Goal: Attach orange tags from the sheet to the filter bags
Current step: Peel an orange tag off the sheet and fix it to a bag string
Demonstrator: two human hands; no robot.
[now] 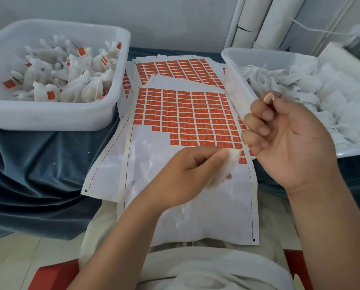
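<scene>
Here left hand (187, 170) pinches filter bag (224, 167), right hand (290, 141) raised.

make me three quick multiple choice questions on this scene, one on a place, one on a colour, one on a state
1. Where does the white plastic tub of tagged filter bags stand, relative to the white paper sheet of orange tags?
A. to its left
B. to its right
C. on top of it

2. What colour is the draped cloth under the tubs?
A. red
B. blue-grey
C. yellow

3. What is the left hand doing?
A. lying flat on the sheet
B. pinching a soft white filter bag
C. gripping a tub rim

Answers: 1 A, the tagged bags fill the tub on the left; 2 B, the cloth shows dull blue-grey folds; 3 B, its thumb and fingers close on the bag above the sheet.
</scene>
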